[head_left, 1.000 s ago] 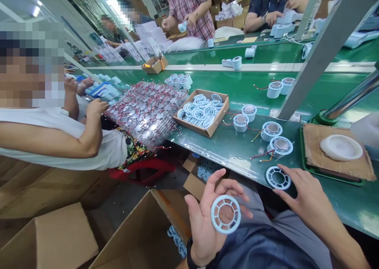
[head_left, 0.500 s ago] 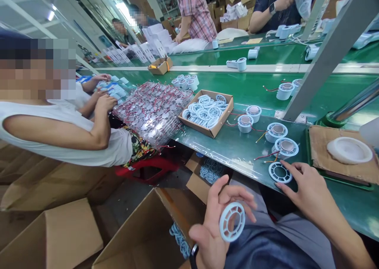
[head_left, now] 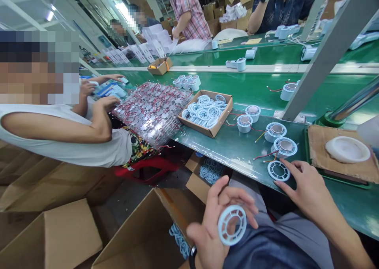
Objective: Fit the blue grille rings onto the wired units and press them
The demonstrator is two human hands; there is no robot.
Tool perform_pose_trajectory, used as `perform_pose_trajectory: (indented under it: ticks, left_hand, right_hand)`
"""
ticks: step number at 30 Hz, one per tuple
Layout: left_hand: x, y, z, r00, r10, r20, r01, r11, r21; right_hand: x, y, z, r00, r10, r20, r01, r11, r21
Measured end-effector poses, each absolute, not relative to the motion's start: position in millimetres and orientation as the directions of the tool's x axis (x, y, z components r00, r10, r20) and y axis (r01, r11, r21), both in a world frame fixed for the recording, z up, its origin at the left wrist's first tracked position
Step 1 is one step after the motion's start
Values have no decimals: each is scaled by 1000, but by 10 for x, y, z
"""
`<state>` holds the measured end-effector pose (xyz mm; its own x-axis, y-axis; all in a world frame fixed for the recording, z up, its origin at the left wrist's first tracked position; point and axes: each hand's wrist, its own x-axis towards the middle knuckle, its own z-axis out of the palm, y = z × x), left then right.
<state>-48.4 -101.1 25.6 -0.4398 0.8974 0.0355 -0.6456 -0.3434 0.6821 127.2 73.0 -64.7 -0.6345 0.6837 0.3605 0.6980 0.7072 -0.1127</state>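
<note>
Here the left hand (head_left: 212,226) is turning its palm up over the person's lap, a pale-blue ring (head_left: 220,228) sitting upright and tilted against the fingers; the thumb is standing clear of the rim, so whether those fingers are truly gripping, I cannot tell. Over on the right, the right hand (head_left: 306,184) is grasping a second ring (head_left: 269,169), index fingertip on the far rim, thumb on the near one, and that ring is lying on the green surface (head_left: 233,144) close to its front edge.

So the step in hand is looking like ring handling, one for each hand. Any lift on the right would be calling for a firm pinch across the rim; the left would be needing a surer hold.

Moving outward, a wired housing (head_left: 285,145) is standing just beyond the second ring, with another housing (head_left: 275,129) right behind it, wires trailing leftward. To the right, a white round piece (head_left: 348,149) is resting on cardboard. Farther left, a shallow cardboard tray (head_left: 197,127) is brimming with more rings, and beyond it a co-worker (head_left: 59,136) is sitting by red-wired parts (head_left: 152,107).
</note>
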Motion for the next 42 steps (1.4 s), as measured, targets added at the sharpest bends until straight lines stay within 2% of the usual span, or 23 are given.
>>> perform_pose_trajectory:
  ticks: [2,4,6,8,11,25,28,30,32,34,39,42]
  left_hand:
    - [-538,-941,305,-458,866,-201,-789,-291,542]
    - [-610,-864,355,-429,774,-465,-887,-266,377]
    - [-668,-799,394,-383,667,-639,-924,-282,258]
    - [-693,-759,412,-348,615,-708,-934,-291,206]
    - [-680,-737,410,-344,600,-723,-934,-296,199]
    - [-678,-749,404,-381,607,-698,-924,-277,264]
    - [-653,-744,278,-435,674,-598,-890,-219,400]
    - [-644,-648,140,-520,717,-464,-785,-188,590]
    - [-659,-451,-17,-576,756,-311,-595,-127,794]
    - [-706,-177,-163,-568,797,-204,-413,-61,909]
    - [-943,412,-366,-533,844,-59,-116,-4,993]
    - [-1068,511,-385,-527,849,40,135,37,990]
  right_hand:
    - [1263,722,-652,-621,696,360,710,694,-119]
    - [1256,709,-654,-607,707,363,719,683,-129]
    - [1250,697,-653,-595,715,367,725,675,-139]
    - [1246,691,-651,-587,716,377,727,672,-144]
    - [1243,695,-651,-586,708,394,722,677,-143]
    - [1262,687,-660,-575,741,346,729,656,-195]
    - [1253,656,-623,-561,766,313,738,634,-230]
    - [1203,629,-583,-548,787,284,739,614,-278]
    - [1110,623,-543,-539,801,260,741,598,-305]
    - [990,655,-508,-538,805,250,749,593,-296]
    - [771,830,-442,-493,826,273,788,557,-262]
    - [743,867,-422,-465,827,316,794,548,-265]
